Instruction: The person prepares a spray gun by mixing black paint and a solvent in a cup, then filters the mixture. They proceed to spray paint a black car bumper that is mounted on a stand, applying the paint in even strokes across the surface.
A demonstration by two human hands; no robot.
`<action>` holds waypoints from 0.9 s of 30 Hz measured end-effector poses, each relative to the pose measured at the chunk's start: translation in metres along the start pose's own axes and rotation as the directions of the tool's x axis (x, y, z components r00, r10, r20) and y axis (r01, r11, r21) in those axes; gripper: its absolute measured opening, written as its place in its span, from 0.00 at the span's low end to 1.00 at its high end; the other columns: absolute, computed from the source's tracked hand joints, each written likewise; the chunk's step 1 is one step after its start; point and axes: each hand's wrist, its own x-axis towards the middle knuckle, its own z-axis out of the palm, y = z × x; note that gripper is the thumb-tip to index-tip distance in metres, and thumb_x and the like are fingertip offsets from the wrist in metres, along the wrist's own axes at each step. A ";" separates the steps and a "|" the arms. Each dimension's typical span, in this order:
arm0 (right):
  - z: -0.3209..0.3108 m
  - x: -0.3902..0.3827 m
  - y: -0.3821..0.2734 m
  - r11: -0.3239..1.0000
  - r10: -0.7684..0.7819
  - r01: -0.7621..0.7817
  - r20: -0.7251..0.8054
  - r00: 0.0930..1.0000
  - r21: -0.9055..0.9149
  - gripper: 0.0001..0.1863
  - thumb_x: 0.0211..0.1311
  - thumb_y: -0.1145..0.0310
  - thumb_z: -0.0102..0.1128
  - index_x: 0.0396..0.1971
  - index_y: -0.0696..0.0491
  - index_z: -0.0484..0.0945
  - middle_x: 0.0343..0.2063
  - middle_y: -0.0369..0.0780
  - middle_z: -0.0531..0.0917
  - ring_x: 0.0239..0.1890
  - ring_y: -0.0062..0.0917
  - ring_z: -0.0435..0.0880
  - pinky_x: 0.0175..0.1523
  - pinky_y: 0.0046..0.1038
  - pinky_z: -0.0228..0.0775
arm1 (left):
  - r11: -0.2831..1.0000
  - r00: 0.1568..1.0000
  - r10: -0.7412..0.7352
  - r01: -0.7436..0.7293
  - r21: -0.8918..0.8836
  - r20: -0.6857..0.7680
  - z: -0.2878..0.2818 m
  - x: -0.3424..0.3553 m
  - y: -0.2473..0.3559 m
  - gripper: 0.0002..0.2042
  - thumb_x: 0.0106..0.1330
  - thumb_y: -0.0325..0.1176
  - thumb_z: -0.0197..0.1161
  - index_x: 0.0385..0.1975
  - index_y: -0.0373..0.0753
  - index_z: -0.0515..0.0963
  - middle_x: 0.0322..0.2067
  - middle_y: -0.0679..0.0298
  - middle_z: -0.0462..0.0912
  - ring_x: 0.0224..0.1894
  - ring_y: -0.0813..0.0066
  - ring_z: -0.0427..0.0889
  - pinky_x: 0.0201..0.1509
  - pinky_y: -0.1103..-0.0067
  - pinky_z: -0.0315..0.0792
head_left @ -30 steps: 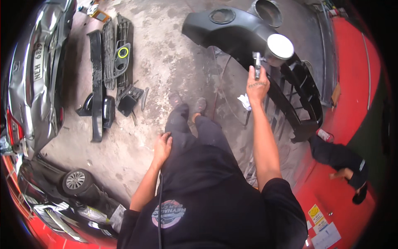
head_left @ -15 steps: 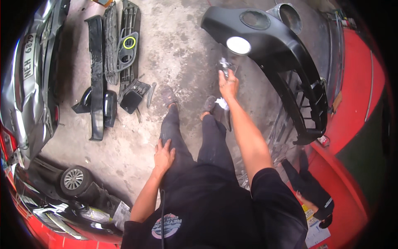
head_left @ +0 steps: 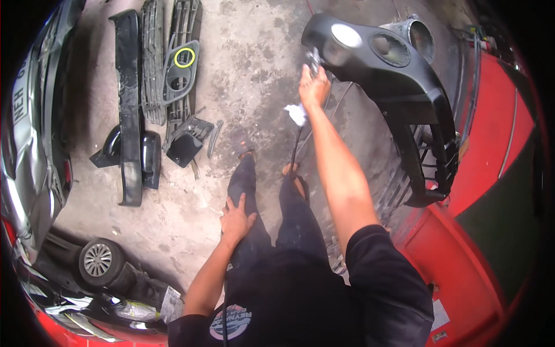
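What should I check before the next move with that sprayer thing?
1. Spray gun gripped in the right hand: ok.
2. Left hand away from the black bumper: ok, it rests on the left leg.
3. Cup filled enough: cannot tell, its inside doesn't show.
4. Gap between cup and bumper: cannot tell, they overlap in this view.
5. Hose well away from the right foot: not ok, it hangs down past it in view; touching, I can't tell.

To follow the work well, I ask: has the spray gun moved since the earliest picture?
Yes, to the left: the spray gun was right of the oval opening in the bumper, and is now left of it.
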 end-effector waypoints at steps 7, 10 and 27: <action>0.008 -0.005 -0.023 0.996 -0.080 0.083 0.098 0.992 -0.028 0.23 0.68 0.51 0.67 0.49 0.57 0.84 0.36 0.57 0.89 0.42 0.57 0.88 0.49 0.51 0.78 | 1.000 1.000 0.025 -0.025 -0.018 0.010 -0.011 0.011 -0.012 0.43 0.67 0.52 0.70 0.81 0.55 0.57 0.76 0.38 0.56 0.68 0.34 0.70 0.64 0.51 0.75; -0.031 -0.033 -0.005 0.995 0.063 -0.062 -0.017 0.998 0.076 0.20 0.70 0.55 0.66 0.47 0.59 0.83 0.35 0.56 0.89 0.40 0.54 0.89 0.47 0.48 0.78 | 0.999 0.999 0.038 -0.038 0.000 0.026 -0.017 0.015 -0.012 0.43 0.67 0.52 0.70 0.81 0.55 0.57 0.76 0.38 0.56 0.68 0.34 0.70 0.64 0.51 0.75; 0.077 -0.010 0.021 0.991 -0.070 0.068 0.015 0.997 0.113 0.21 0.68 0.56 0.69 0.47 0.60 0.84 0.28 0.56 0.87 0.36 0.56 0.87 0.45 0.48 0.77 | 0.999 0.994 -0.028 0.024 0.037 0.103 -0.008 0.050 -0.014 0.46 0.65 0.53 0.71 0.82 0.56 0.55 0.77 0.35 0.52 0.67 0.38 0.73 0.63 0.55 0.75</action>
